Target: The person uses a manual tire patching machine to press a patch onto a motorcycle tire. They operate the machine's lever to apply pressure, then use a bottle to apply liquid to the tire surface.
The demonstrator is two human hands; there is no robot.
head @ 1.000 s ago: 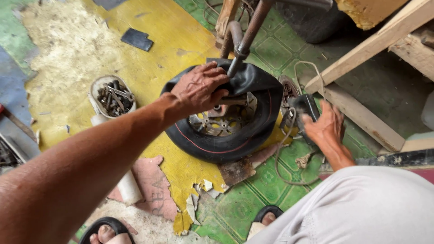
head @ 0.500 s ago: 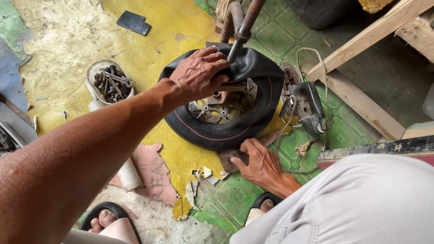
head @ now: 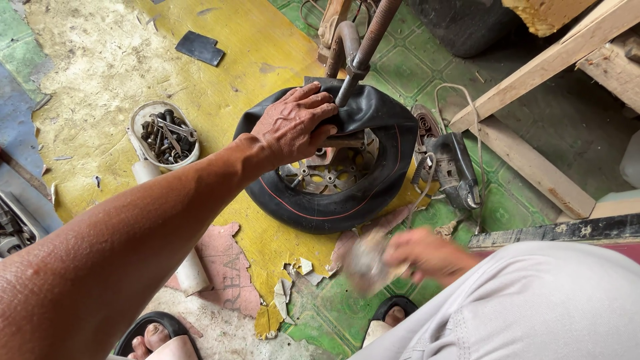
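Worn yellow and green patterned vinyl floor (head: pixel 267 60), torn beside the small motorcycle tyre (head: pixel 333 200) lying flat on it. Wooden beams (head: pixel 533 67) rise right of the tyre. Left hand (head: pixel 293 123) presses, fingers spread, on the tyre's upper rim. Right hand (head: pixel 420 253), below the tyre, closed on a blurred scrap (head: pixel 367 263). Bolt-filled tub (head: pixel 163 133) left of the tyre.

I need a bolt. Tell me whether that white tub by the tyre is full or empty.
Nearly full: the white tub stands upright on the yellow floor, heaped with dark bolts and nuts, left of the tyre.
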